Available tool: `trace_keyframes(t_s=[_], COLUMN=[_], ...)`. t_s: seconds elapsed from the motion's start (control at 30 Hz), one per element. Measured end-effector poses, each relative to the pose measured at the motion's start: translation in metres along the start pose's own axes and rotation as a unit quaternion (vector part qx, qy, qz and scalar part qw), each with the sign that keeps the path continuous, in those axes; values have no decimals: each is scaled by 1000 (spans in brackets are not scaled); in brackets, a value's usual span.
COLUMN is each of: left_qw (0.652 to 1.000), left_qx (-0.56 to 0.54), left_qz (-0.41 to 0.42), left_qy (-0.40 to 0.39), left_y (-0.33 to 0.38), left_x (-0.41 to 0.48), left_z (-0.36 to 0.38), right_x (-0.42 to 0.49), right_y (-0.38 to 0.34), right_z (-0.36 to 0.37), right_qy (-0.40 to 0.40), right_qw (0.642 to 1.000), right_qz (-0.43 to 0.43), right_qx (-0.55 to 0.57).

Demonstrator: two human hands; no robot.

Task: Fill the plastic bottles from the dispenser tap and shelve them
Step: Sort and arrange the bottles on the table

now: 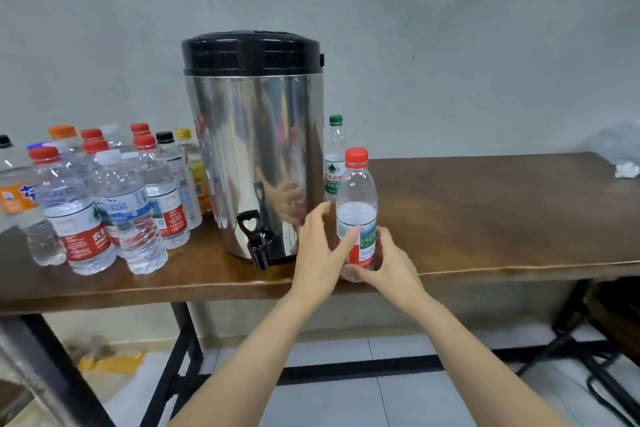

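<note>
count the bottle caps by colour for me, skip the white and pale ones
red caps: 6, one on the bottle the right hand grips
black caps: 2
orange caps: 1
yellow caps: 1
green caps: 1
total: 11 coloured caps; the white and pale ones in the left cluster overlap too much to count

A crumpled white tissue (627, 170) lies at the far right of the brown wooden surface (485, 211); yellow wrapping (110, 360) lies on the tiled floor (346, 399).
</note>
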State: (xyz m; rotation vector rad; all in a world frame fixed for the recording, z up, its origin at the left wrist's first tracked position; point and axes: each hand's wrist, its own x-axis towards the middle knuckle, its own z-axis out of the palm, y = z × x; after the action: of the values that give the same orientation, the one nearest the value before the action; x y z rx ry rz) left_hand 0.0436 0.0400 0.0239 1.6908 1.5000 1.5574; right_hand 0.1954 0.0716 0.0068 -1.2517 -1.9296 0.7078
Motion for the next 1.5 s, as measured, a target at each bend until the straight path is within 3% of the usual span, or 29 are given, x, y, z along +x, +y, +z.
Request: trace_keyframes(t_s=[0.13,0.3,0.47,0.63,0.77,0.9,1.1,1.17,1.27,1.4,1.5], left_qw=[994,992,993,994,989,985,987,987,988,987,989], left_qx=[-104,-107,-75,27,110,146,123,119,112,121,113], left_qz=[-24,-19,-59,-87,-87,-74,-89,-90,-91,-88,-86], left_qy=[-15,59,69,64,52,57,56,54,53,50,48], left_y=[20,17,-5,-20,-26,-36,-46,-50,-56,-60,-62], left_x=[-15,-50,-80,-101,-112,-116,-118,-120,-122,-123,-122], left_z=[-23,-41,-62,-68,-71,-77,-87,-90,-91,-88,-88], right_x=[-28,-47,-40,-39,-38,-34,-32,-30,-30,-30,-27], right_y=[-17,-28,-57,-116,-132,-128,-121,-118,-116,-120,-117], right_z=[17,25,8,4,18,28,29,31,35,38,41], right_qy=[-25,-118,7,49,63,28,-106,-134,-124,-100,-120], right_qw=[999,990,992,965,929,950,967,963,976,973,975], right_qz=[-28,-71,-125,-173,-143,-144,-209,-218,-165,-122,-130], right_qx=[-13,-19,21,-191,-335,-276,-100,-83,-74,-170,-133])
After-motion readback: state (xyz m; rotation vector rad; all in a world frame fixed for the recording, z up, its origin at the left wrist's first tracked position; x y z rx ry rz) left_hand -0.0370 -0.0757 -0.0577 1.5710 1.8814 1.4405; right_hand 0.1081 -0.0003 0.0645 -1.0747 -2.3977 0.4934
